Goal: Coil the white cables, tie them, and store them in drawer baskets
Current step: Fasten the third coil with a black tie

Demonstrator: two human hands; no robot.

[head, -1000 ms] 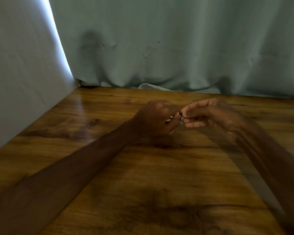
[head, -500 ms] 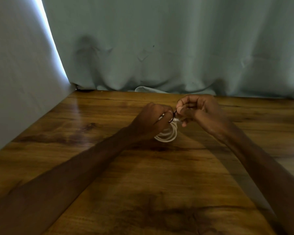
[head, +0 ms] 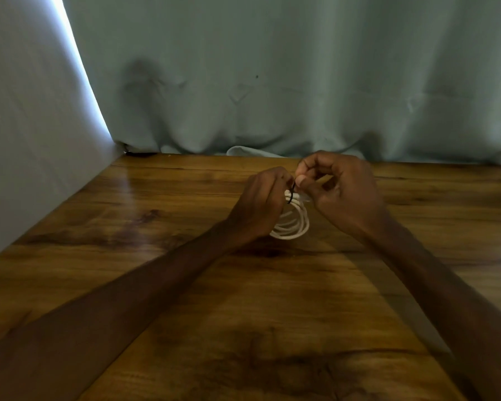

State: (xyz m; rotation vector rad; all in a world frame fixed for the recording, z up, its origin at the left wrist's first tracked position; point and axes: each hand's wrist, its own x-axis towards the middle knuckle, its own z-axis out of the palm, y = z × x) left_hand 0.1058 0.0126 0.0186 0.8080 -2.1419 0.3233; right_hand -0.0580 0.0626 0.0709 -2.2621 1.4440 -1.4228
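both hands meet at the top of a coiled white cable [head: 294, 224]: left hand [head: 261, 204] grips the bundle, right hand [head: 342, 192] pinches a thin black tie [head: 292, 195] looped round it. coil hangs just over the brown wooden table [head: 185, 299], mid-scene, near the far pale green curtain [head: 272, 82].

we see a dim scene: daylight slit [head: 81, 73] glows upper left, glare streaks the table [head: 133, 192], soft shadows mark the curtain [head: 330, 82], edges bowed, blurry.
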